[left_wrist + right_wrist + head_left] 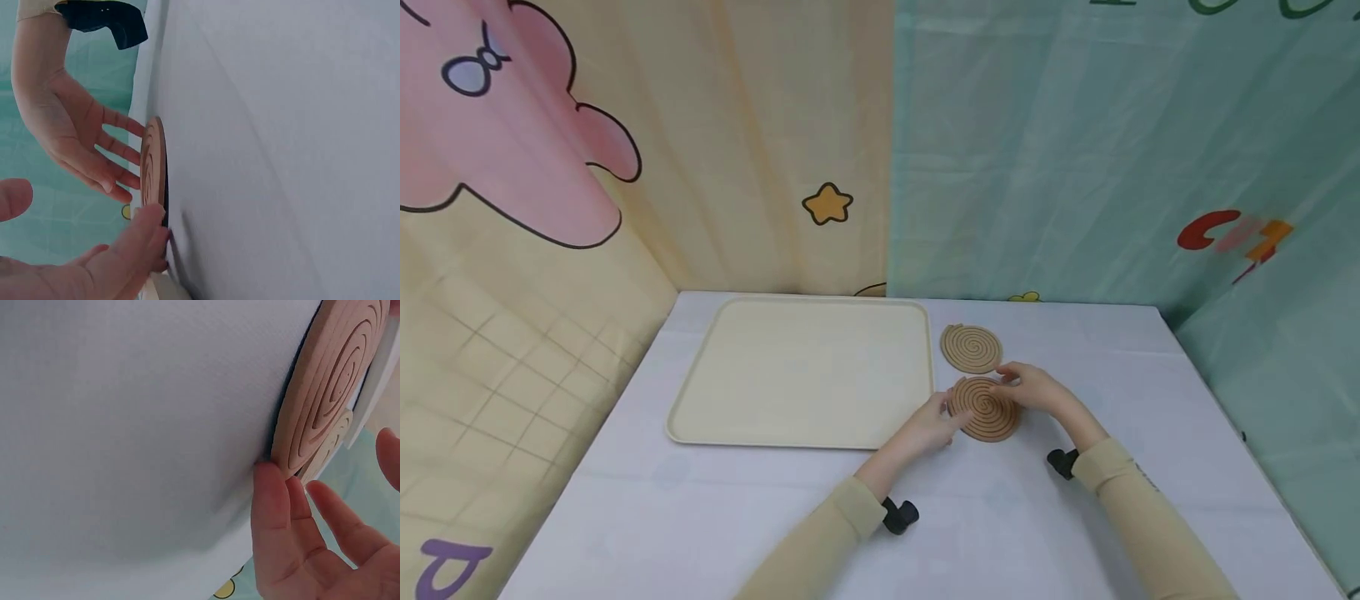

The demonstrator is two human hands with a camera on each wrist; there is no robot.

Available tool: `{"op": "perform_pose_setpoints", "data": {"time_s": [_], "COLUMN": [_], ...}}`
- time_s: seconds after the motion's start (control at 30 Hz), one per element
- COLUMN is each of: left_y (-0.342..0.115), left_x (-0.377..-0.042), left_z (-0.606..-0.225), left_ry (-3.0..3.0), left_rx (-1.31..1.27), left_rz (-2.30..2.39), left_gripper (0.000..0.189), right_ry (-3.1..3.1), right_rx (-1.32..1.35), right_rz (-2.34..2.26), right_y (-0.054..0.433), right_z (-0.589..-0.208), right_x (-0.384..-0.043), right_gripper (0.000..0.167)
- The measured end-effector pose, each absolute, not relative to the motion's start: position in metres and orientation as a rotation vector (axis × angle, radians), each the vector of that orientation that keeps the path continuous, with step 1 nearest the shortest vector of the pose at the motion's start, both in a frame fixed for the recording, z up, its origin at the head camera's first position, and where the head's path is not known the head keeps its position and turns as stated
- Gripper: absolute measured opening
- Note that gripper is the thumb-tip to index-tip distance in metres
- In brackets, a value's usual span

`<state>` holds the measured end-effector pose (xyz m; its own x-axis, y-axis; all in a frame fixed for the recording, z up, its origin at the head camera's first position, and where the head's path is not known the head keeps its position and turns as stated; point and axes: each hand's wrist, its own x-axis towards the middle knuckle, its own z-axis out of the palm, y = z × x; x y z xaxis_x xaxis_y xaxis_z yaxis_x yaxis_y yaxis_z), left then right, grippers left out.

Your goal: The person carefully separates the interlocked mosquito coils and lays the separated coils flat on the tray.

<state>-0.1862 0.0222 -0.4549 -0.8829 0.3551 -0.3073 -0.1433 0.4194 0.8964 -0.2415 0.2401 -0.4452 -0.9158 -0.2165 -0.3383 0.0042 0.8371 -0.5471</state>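
Observation:
A round brown coaster (987, 421) with a spiral groove lies between my two hands, just right of the tray. At its left edge my left hand (931, 427) pinches the rim, thumb over the top and fingers at the side. My right hand (1036, 388) reaches the upper right edge with loosely spread fingers; in the right wrist view its fingertips touch the rim of the brown coaster (334, 381). A paler spiral coaster (972, 348) lies just behind. In the left wrist view the brown coaster (154, 162) shows nearly edge-on, with dark shadow along its underside.
A large cream tray (805, 371) with a raised rim lies to the left, its right edge close to both coasters. White cloth covers the table (1000, 533). Printed curtains (1037, 150) hang along the table's back and sides.

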Motion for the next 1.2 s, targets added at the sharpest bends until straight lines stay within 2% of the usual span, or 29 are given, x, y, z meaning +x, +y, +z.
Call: {"op": "perform_pose_setpoints", "data": {"time_s": [0.4,0.77,0.97,1.2], "left_y": [0.039,0.03,0.019,0.002], "left_x": [-0.182,-0.181,-0.18,-0.189], "left_z": [-0.459,-0.449,-0.444,-0.448], "left_ry": [2.061,2.265,2.467,2.661], "left_rx": [0.043,0.151,0.194,0.186], "left_rz": [1.673,1.656,1.636,1.885], "left_gripper": [0.063,0.071,0.074,0.071], "right_ry": [2.597,2.479,2.395,2.342], "right_rx": [-0.027,0.078,0.136,0.189], "right_rz": [-0.853,-1.096,-1.352,-1.648], "right_y": [0.234,0.24,0.216,0.171], "right_z": [-0.449,-0.441,-0.434,-0.431], "right_x": [-0.241,-0.23,-0.222,-0.21], "right_gripper": [0.049,0.051,0.06,0.06]}}
